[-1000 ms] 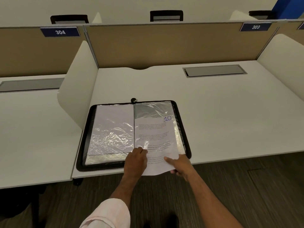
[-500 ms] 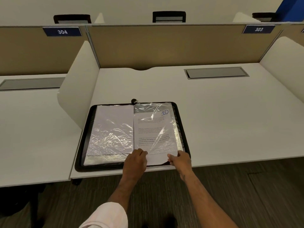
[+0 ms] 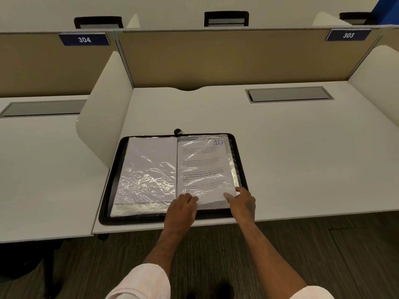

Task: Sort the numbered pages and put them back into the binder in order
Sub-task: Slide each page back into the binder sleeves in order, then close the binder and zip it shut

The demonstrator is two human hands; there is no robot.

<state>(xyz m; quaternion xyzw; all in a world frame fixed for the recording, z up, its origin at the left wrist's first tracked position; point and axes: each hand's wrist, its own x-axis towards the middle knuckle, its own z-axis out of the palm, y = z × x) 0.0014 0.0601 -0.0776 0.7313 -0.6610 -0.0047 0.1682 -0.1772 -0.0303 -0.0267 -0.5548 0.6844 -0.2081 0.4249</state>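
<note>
Page 10 (image 3: 203, 167) is almost home in the binder (image 3: 108, 190)'s right-side sleeve (image 3: 232, 169), left hand (image 3: 181, 209) pinching the sleeve's near edge by the spine, right hand (image 3: 243, 202) pressing the page's corner with straight fingers, so best push squarely and keep it from buckling.

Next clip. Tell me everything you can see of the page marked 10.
Page 10 is a white sheet of printed text blocks, too small to read, with a blue handwritten 10 at its top right. It lies flat on the right half of the open black zip binder, under a shiny, wrinkled clear sleeve. The left hand pinches its lower left corner; the right hand presses its lower right corner.
</note>
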